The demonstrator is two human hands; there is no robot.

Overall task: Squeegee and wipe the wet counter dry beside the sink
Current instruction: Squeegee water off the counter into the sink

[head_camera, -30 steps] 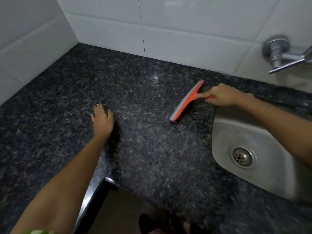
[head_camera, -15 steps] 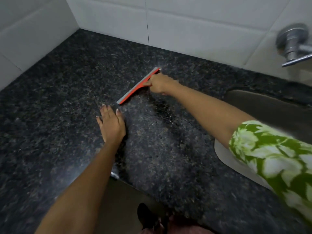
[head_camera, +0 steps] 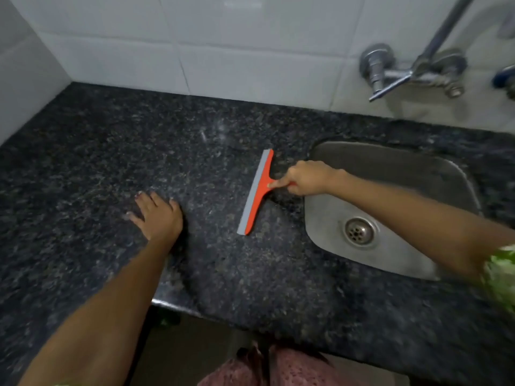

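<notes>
Squeegee point(head_camera: 257, 190) pulled back beside sink point(head_camera: 390, 174); right hand point(head_camera: 305, 178) fingers seemingly gripping handle.

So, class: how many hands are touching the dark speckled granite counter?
1: the left hand rests flat on the counter; the right hand grips the orange squeegee beside the steel sink.

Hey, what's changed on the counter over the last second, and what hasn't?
The right hand pushed the squeegee out leftward toward the back wall, then drew it back toward the sink; its blade now lies just left of the sink rim. Unchanged: its grip on the handle, and the left hand resting flat on the counter.
</notes>
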